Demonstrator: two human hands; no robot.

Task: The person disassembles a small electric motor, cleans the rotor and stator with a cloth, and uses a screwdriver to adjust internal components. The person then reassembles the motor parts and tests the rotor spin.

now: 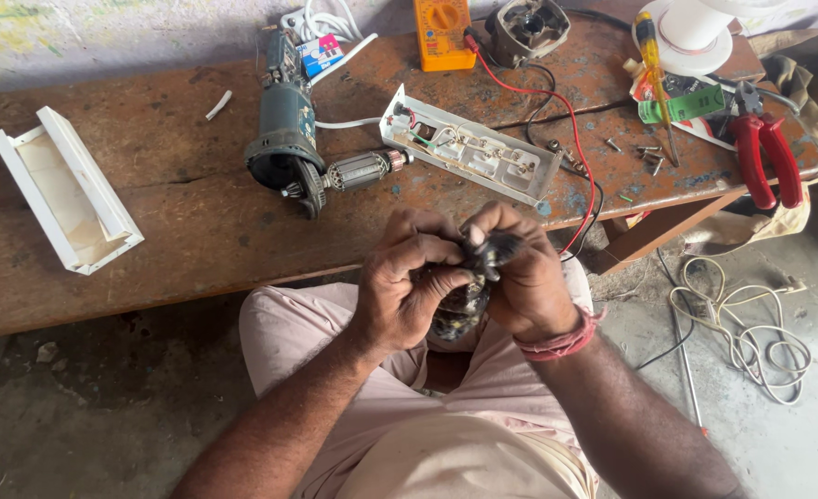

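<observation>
We grip a small dark part [469, 277] in both hands, left hand [409, 282] and right hand [520, 277] closed tight around it. We judge we are working it loose; next calls for firm thumbs.

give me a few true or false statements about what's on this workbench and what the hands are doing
1. Both hands grip one small dark part: the left hand and right hand close around a dark part over the lap. True.
2. The red-handled pliers lie at the left end of the bench. False: they lie at the right end.
3. An orange multimeter sits at the far edge of the wooden bench. True.
4. The opened white power strip is held in the right hand. False: it lies on the bench, untouched.
5. A motor armature lies beside the dark green angle grinder body. True.
</observation>
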